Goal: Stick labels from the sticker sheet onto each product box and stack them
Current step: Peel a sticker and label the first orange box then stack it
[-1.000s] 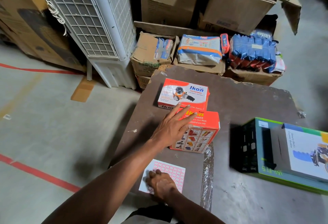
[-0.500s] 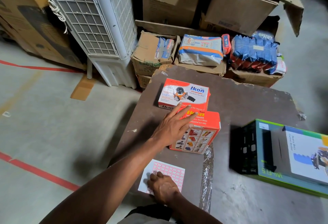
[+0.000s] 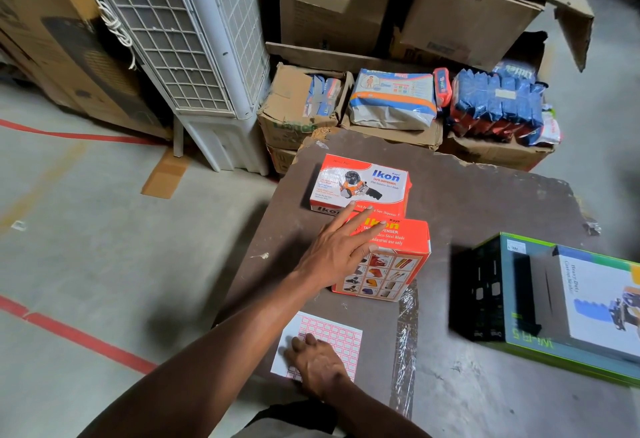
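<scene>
Two orange Ikon tape dispenser boxes lie on the brown table (image 3: 485, 202). The far box (image 3: 360, 181) lies flat, and the near box (image 3: 391, 274) touches its front edge. My left hand (image 3: 341, 247) rests flat on the near box's top with its fingers spread, the fingertips reaching the far box's edge. A white sticker sheet (image 3: 343, 337) with rows of pink-edged labels lies at the table's near edge. My right hand (image 3: 317, 361) is on the sheet, fingers curled together and pinching at the labels. It hides the sheet's lower part.
A large green and black product box (image 3: 491, 285) lies at the table's right. A strip of clear tape (image 3: 405, 333) runs along the tabletop. Behind the table stand cardboard cartons (image 3: 464, 21), packs of goods (image 3: 391, 98) and a white air cooler (image 3: 194, 56). Red floor lines run on the left.
My left hand stays on the near box. My right hand has shifted slightly on the sticker sheet. The boxes have not moved.
</scene>
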`<state>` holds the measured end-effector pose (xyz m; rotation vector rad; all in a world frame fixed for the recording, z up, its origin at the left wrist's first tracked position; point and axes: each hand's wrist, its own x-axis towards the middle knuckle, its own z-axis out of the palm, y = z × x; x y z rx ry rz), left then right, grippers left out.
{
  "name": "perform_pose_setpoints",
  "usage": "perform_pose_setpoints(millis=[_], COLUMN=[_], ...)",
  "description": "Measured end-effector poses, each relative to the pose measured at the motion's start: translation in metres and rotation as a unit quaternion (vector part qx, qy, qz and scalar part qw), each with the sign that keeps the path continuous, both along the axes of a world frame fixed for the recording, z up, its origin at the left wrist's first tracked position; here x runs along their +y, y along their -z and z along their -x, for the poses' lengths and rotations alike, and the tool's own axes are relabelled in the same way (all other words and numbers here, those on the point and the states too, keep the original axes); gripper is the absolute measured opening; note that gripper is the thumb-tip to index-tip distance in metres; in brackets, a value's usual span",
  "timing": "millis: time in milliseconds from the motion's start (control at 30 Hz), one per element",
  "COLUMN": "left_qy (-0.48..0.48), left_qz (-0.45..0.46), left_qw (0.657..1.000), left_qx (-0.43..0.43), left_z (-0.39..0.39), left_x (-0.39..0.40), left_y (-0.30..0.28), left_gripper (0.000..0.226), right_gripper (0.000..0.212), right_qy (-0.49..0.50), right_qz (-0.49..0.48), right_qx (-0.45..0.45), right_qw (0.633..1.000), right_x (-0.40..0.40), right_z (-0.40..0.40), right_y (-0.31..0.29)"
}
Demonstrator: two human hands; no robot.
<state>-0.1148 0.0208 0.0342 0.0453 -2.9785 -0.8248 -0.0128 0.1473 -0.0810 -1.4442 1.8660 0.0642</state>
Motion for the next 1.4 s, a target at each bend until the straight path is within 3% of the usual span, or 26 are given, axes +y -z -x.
perform_pose_setpoints(millis=[933, 1067, 1200, 1400], left_qy=[-0.004, -0.003, -0.003, 0.000], left_qz=[-0.002, -0.004, -0.002, -0.003], left_qw=[1.000, 1.000, 1.000, 1.000], left_qx=[-0.011, -0.010, -0.010, -0.006], left_z=[-0.003, -0.003, -0.004, -0.004], left_x=[0.002, 0.002, 0.002, 0.001], left_y=[-0.003, -0.004, -0.003, -0.002], left_gripper=[0.048, 0.048, 0.049, 0.049], right_gripper=[0.074, 0.066, 0.074, 0.057], right_qy=[0.022, 0.009, 0.033, 0.031], right_qz=[-0.004, -0.001, 0.007, 0.030], right_qx=[0.011, 0.025, 0.009, 0.007], right_qw=[1.000, 1.000, 0.999, 0.999], right_x=[-0.001, -0.001, 0.007, 0.016], right_z=[-0.002, -0.003, -0.003, -0.005], right_y=[0.008, 0.010, 0.015, 0.016])
